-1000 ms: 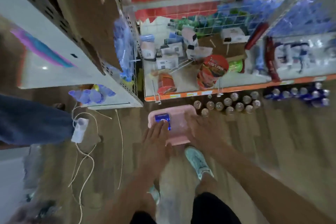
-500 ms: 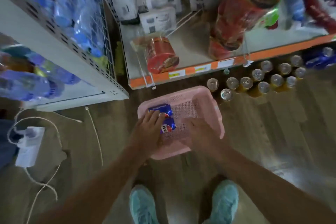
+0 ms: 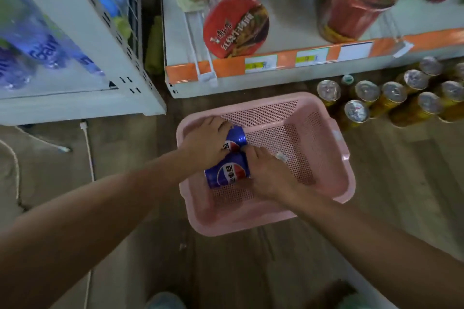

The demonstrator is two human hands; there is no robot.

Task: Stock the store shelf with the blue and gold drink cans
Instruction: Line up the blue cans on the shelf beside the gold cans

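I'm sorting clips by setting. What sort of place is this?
Most likely a grocery store: a shelf edged with price labels, a packaged noodle bowl on it, and gold drink cans standing on the floor beside a pink basket.

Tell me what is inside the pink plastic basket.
Inside the pink plastic basket lie two blue drink cans on their sides: the far blue can gripped by the left hand, the near blue can by the right hand. The hands hide what lies beneath.

You get dim, flat indoor light with soft shadows on the floor [image 3: 226,271] near you. The cans [image 3: 356,111] far right catch pale glare on top. The wide lens bows the shelf [image 3: 283,63] edge, and the bottles [image 3: 37,40] at left are blurred.
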